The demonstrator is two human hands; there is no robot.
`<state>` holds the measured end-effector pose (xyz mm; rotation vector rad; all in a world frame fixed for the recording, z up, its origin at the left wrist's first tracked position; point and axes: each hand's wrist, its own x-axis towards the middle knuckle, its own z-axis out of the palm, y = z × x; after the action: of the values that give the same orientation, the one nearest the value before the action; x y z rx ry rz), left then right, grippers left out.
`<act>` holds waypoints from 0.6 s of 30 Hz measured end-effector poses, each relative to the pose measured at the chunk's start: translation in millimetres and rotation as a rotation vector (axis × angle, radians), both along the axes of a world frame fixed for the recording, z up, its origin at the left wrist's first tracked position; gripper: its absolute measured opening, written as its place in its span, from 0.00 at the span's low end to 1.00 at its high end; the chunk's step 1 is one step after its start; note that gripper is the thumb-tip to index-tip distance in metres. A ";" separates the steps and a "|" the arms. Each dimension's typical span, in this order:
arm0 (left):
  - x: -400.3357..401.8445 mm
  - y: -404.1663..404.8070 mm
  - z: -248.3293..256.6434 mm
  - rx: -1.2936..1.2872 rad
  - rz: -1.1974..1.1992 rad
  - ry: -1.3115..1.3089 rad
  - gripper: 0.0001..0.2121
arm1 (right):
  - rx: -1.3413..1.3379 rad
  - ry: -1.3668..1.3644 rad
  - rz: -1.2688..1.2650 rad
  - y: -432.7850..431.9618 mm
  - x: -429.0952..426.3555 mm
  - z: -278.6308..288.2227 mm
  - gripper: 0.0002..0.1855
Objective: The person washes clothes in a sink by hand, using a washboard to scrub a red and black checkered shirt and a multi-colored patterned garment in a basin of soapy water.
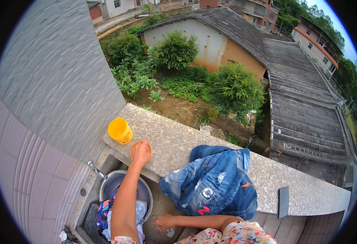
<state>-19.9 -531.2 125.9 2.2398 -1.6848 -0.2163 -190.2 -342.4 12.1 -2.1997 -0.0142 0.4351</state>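
Observation:
On the stone ledge, my left hand (141, 153) reaches over a small orange round object (150, 147), mostly hidden under the fingers. Just beyond it stands a yellow plastic tub (119, 131), its top uncovered. My right hand (164, 222) hangs low over the sink with curled fingers; whether it holds anything is unclear. Blue denim clothing (216, 180) with patches lies heaped over the ledge's inner edge, above my right forearm. Beneath my left forearm, a metal basin (149, 195) holds water and wet clothes (140, 210), partly draped over its rim.
A chrome tap (96, 170) reaches over the basin from the left. A ribbed washboard surface (90, 221) lies below it. The granite ledge (172, 134) drops off outward to a garden. A phone (283, 202) rests at the ledge's inner edge, right. A tiled wall (44, 180) borders the left.

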 end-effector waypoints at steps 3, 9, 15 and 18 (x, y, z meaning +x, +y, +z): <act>-2.6 -1.5 -1.5 0.001 -0.064 0.024 0.06 | 0.012 -0.018 -0.013 -0.1 -2.3 -3.6 0.21; 18.7 3.0 -13.9 -0.157 -0.077 0.131 0.07 | 0.007 -0.099 -0.058 2.5 -5.5 -3.4 0.21; 43.2 49.3 14.9 -0.508 -0.071 1.858 0.15 | -0.056 0.036 -0.021 3.0 -6.1 -4.3 0.20; 56.0 107.0 6.1 -0.724 -0.230 2.116 0.16 | -0.089 0.026 -0.020 7.4 -4.1 11.1 0.18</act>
<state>36.1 -424.2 132.0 0.3713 -0.4521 -1.1682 -194.3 -335.1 23.1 -2.2794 0.0420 0.4612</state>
